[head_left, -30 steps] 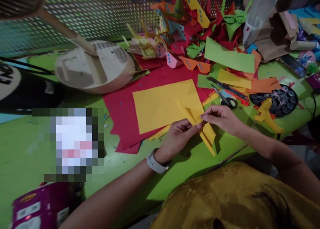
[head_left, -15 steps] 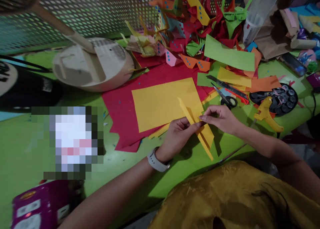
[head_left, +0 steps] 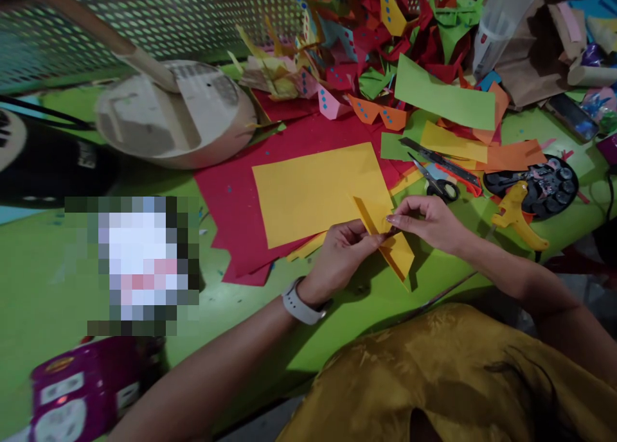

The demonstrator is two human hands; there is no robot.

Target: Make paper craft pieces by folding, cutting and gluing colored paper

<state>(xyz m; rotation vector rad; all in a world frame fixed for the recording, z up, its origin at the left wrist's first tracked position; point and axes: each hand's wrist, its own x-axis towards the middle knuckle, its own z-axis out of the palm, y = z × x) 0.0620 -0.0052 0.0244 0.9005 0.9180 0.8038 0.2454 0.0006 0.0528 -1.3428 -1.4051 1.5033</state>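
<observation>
A folded piece of yellow paper (head_left: 398,252) is pinched between the thumb and fingers of my left hand (head_left: 342,252), which wears a pale watch. Close against its upper side, my right hand (head_left: 427,223) has thumb and fingertips pressed together at the paper's edge; whether they grip the paper or something small is hidden. Behind my hands a flat yellow sheet (head_left: 318,194) lies on red paper (head_left: 222,217) on the green table (head_left: 241,339).
Scissors (head_left: 436,182), a cutter (head_left: 441,164) and a yellow glue gun (head_left: 518,217) lie to the right. Folded paper shapes (head_left: 380,111) pile up at the back. A round lidded container (head_left: 212,121) stands back left, a purple box (head_left: 87,390) front left.
The folded yellow paper has turned slightly in my left hand, and its long narrow strip looks shorter. Both hands stay close together. The whole view has shifted a little.
</observation>
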